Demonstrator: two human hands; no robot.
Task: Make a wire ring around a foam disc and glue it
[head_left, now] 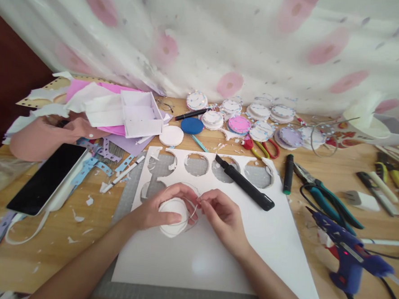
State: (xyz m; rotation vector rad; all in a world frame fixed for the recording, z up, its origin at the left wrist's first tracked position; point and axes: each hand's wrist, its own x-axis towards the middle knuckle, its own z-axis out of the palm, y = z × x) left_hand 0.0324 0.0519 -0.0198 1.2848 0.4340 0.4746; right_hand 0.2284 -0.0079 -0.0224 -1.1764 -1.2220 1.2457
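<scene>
My left hand (164, 208) grips a white round disc (174, 215), thumb across its face and fingers curled behind. Loops of thin wire (193, 212) run around the disc's edge. At the disc's upper right, my right hand (224, 216) is closed in a pinch on the wire where its strands come together. Both hands are over a white foam sheet (213, 258) with round holes cut along its far side. A black utility knife (248, 184) lies on that sheet, just beyond my right hand.
Under the sheet is a grey cutting mat (128, 208). Decorated discs (240, 124) stand in rows at the back. To the right lie a blue glue gun (347, 249), teal-handled pliers (328, 198) and a green-tipped marker (288, 173). A phone (47, 178), paper scraps and a white box (141, 114) are left.
</scene>
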